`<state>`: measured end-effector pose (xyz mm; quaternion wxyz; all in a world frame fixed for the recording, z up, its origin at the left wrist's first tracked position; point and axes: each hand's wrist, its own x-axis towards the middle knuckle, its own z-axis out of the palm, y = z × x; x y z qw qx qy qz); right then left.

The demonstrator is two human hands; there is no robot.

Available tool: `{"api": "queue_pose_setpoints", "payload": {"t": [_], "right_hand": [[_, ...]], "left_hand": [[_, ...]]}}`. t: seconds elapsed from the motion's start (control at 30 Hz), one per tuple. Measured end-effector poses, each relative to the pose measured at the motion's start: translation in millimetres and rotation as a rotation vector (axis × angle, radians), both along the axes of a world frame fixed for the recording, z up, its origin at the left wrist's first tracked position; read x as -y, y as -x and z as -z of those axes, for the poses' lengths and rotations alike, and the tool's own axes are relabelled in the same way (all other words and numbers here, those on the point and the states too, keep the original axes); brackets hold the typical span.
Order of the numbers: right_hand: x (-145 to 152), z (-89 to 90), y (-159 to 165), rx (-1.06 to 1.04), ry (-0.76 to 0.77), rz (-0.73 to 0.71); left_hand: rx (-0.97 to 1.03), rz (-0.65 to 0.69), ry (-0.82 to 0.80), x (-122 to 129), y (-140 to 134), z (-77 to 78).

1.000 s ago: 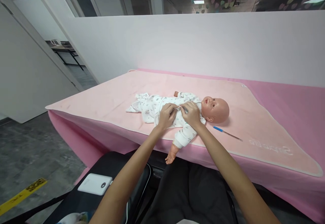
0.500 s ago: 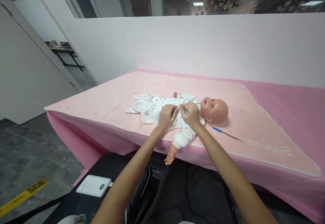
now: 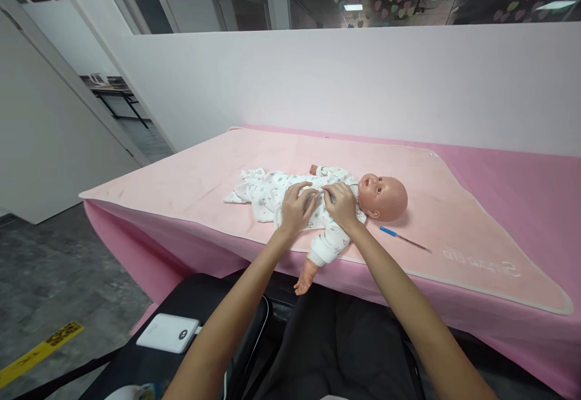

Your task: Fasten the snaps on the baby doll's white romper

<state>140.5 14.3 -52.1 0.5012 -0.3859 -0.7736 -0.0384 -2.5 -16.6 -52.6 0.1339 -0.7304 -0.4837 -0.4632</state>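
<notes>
A baby doll [image 3: 384, 198] lies on its back, head to the right, in a white printed shirt [image 3: 333, 235] and matching bottoms [image 3: 265, 194]. My left hand [image 3: 296, 207] is over the chest with curled fingers, its tips at the front of the shirt. Close beside it, my right hand [image 3: 340, 204] pinches the shirt front between thumb and forefinger. A small pale bit of cloth shows between the two sets of fingertips; its exact form is too small to make out. One doll arm hangs over the near table edge, between my forearms.
A screwdriver [image 3: 405, 239] with a blue handle lies right of the doll, on a pale pink mat [image 3: 463, 224] over a pink tablecloth [image 3: 544, 188]. A white power bank [image 3: 167, 332] with a cable rests on a black seat [image 3: 200, 294]. Behind the table stands a white wall [image 3: 363, 85].
The fingers of my left hand have loosened a little, the forefinger lifting slightly. My right hand stays in its pinch, and the doll has not moved.
</notes>
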Motion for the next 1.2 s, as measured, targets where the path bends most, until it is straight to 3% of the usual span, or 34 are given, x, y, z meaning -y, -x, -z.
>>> {"api": "queue_pose_setpoints", "payload": {"t": [0.3, 0.5, 0.57, 0.7, 0.77, 0.93, 1.07, 1.2], "right_hand": [[-2.4, 1.0, 0.6, -0.049, -0.023, 0.088], [1.0, -0.3, -1.5, -0.022, -0.129, 0.114], [3.3, -3.2, 1.2, 0.047, -0.227, 0.075], [2.9, -11.4, 19.4, 0.356, -0.356, -0.14], [-0.1, -13.4, 30.5, 0.444, -0.344, -0.159], [-3.3, -9.1, 39.4, 0.379, -0.28, -0.059], [0.2, -6.0, 35.0, 0.363, -0.272, -0.061], [1.3, -6.4, 34.5, 0.312, -0.249, -0.042]], "left_hand": [[-0.046, -0.001, 0.084, -2.0, -0.3, -0.9], [0.001, -0.046, 0.145, 9.1, 20.3, 2.2], [0.008, -0.072, 0.17, 13.9, 25.9, 2.9], [0.034, -0.116, 0.185, 18.1, 26.2, 1.2], [0.053, -0.146, 0.211, 17.7, 24.2, -0.2], [0.136, -0.12, 0.273, 14.7, 26.3, 1.0], [0.291, -0.048, 0.19, 12.1, 31.5, 4.6], [0.375, -0.067, 0.14, 11.7, 32.5, 5.8]]}}
